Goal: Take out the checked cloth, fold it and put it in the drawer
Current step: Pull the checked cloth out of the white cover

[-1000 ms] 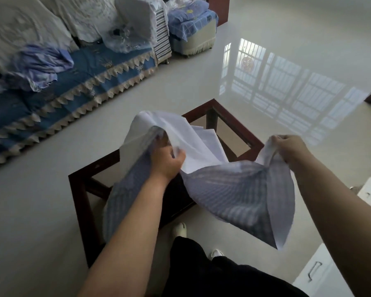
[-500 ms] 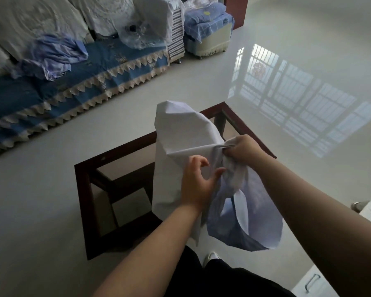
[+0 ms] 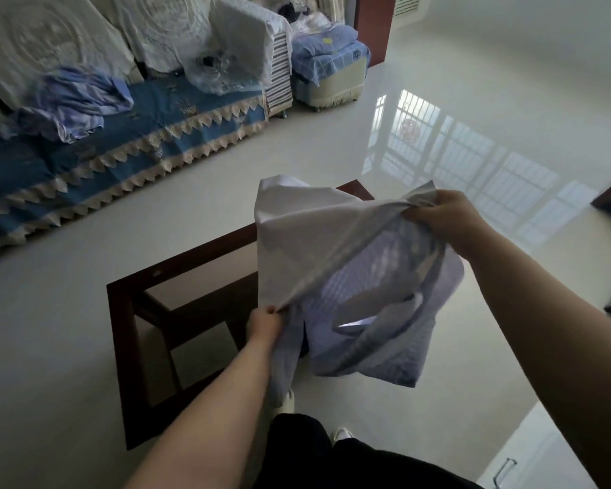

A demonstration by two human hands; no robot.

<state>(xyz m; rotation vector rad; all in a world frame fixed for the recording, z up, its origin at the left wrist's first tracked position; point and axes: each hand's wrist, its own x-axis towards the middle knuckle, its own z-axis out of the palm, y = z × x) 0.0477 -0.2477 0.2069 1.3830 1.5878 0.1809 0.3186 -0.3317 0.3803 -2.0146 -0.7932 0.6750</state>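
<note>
The checked cloth (image 3: 336,262), pale blue checks with a white underside, hangs in the air in front of me over the glass-topped table (image 3: 127,312). My left hand (image 3: 265,324) pinches a lower edge of it near the table's middle. My right hand (image 3: 445,218) grips a bunched corner higher up and to the right. A taut fold runs between the two hands; the rest droops below in loose layers. A white drawer front with a metal handle (image 3: 505,471) shows at the bottom right corner.
A sofa with a blue cover (image 3: 120,142) and a crumpled blue cloth (image 3: 75,104) lies at the left. A small covered stool (image 3: 328,72) stands at the back. Glossy pale floor (image 3: 473,118) spreads to the right. My legs and shoes (image 3: 339,434) are below the cloth.
My hands were together at the cloth's middle; now they have drawn apart, the left hand down and the right hand up to the right, stretching an edge between them.
</note>
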